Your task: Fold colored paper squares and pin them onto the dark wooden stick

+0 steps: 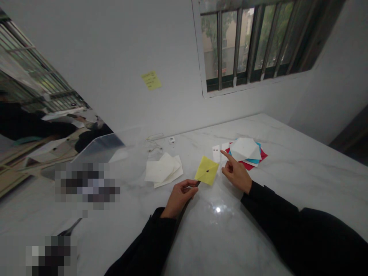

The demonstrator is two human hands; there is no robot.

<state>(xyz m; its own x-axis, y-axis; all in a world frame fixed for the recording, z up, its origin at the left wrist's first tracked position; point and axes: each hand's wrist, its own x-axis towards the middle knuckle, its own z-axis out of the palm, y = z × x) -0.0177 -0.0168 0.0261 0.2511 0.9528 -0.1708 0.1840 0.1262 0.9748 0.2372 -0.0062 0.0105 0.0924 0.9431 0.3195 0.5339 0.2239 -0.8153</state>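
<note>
While the left hand (179, 197) pinches a dark stick (198, 183) between thumb and fingers, a yellow paper (211, 164) sits at its upper end over the table (218, 245), a dark dot (207, 171) at its middle. Now the right hand (237, 173): nothing visible in it, index finger stretched out, the others curled. Pale sheets (161, 170) lie left, coloured sheets (245, 148) right. And that fingertip is right beside a small white card (216, 157) with two dots; touching or not, I can't tell! Looks like the fixing step, perhaps nearly done; next calls for a steady stick and light fingertips.
</note>
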